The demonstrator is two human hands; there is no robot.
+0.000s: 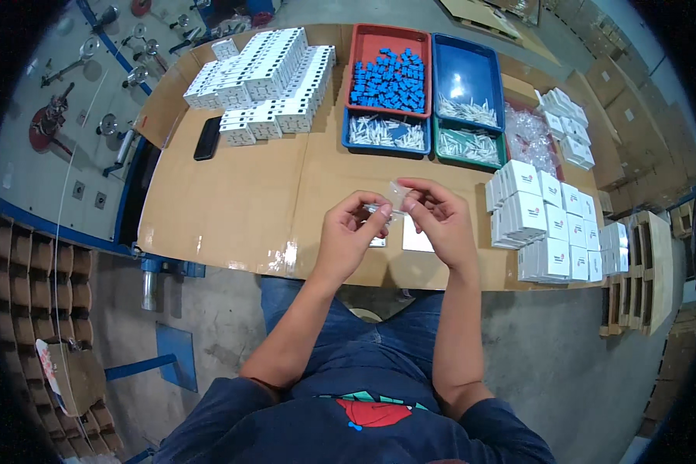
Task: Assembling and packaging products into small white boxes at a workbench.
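In front of me a small clear plastic bag [398, 195] is stretched between my two hands. My right hand [445, 224] pinches its upper side with thumb and forefinger. The fingers of my left hand [352, 230] are closed at the bag's other side, next to small whitish pieces too blurred to name. Beneath my right hand lies a flat white box [417, 237], partly covered by the fingers. A small white object [377, 242] shows by my left fingertips, mostly hidden.
Trays stand at the back: red [351, 73] with blue plastic pieces, others with white pieces. Stacked white units [274, 77] and a black phone [207, 139] are at left. White boxes [553, 220] are piled at right, near clear bags [530, 135], on the cardboard-covered table [232, 201].
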